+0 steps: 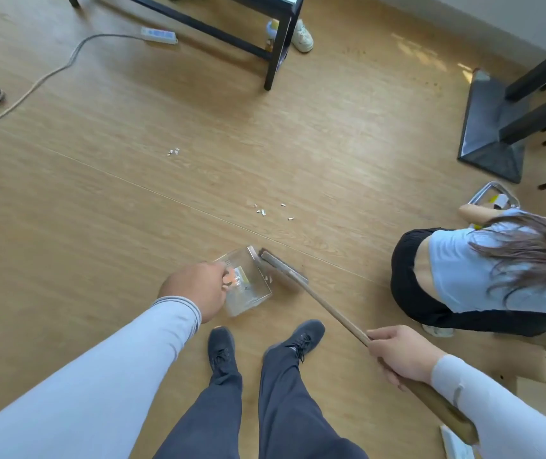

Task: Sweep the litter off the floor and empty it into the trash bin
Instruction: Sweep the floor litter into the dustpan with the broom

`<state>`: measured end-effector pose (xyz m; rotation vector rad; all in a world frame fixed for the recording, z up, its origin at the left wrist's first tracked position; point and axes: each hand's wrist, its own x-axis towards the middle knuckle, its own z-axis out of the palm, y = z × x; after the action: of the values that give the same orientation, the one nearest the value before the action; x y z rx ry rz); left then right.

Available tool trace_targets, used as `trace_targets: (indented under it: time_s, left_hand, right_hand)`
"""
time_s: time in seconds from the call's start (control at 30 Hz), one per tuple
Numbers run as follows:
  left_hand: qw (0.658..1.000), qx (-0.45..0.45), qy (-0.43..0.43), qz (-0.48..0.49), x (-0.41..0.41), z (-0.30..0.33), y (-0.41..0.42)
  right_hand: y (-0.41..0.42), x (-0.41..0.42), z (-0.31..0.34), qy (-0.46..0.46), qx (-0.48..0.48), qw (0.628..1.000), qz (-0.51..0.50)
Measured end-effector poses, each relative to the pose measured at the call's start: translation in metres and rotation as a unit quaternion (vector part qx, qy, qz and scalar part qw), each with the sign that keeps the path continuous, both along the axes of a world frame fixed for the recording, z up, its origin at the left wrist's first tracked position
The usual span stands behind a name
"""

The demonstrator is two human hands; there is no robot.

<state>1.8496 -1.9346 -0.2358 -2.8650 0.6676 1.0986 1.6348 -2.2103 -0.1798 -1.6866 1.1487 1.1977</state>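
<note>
Head view: I stand on a wood floor [99,200], my two dark shoes [301,336] at the near edge of the frame. My left hand [195,289] is closed on the near left side of a clear dustpan [248,286] that sits tilted on the floor just ahead of my feet. My right hand [400,356] is wrapped around the wooden handle of a broom [331,309], whose head [283,266] lies against the dustpan's right edge. A few white scraps show inside the pan beside the brush. More litter [271,211] lies loose on the floor a little farther off, and a smaller cluster [173,152] sits farther still, to the left. At right, another person [457,270] in a light blue top crouches low on the floor. A black table [278,44] stands at the far side, with a power strip [159,34] and its cable to the left. No trash bin shows in this view.
</note>
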Motion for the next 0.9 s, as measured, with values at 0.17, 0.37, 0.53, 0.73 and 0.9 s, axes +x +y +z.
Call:
trace_targets:
  time_s: [0.17,0.37,0.53,0.73,0.9]
  left_hand:
    - [1.000,0.002,-0.007,-0.007,0.001,0.001,-0.002]
    - [1.000,0.006,-0.005,-0.009,0.000,0.001,-0.004]
    - [1.000,0.009,-0.008,-0.014,0.000,0.001,-0.001]
    - [1.000,-0.002,-0.011,-0.015,0.002,-0.001,0.000]
    - [1.000,-0.003,-0.005,-0.013,0.002,-0.005,-0.002]
  right_hand:
    - [0.003,-0.002,-0.013,-0.032,-0.020,0.997,-0.066]
    - [0.066,0.033,-0.076,-0.025,-0.017,0.995,-0.100]
    - [0.072,0.013,-0.056,-0.036,0.079,0.980,-0.178]
    - [0.030,-0.020,-0.011,-0.067,0.066,0.970,-0.225]
    - [0.041,0.004,-0.044,-0.045,0.011,0.989,-0.142]
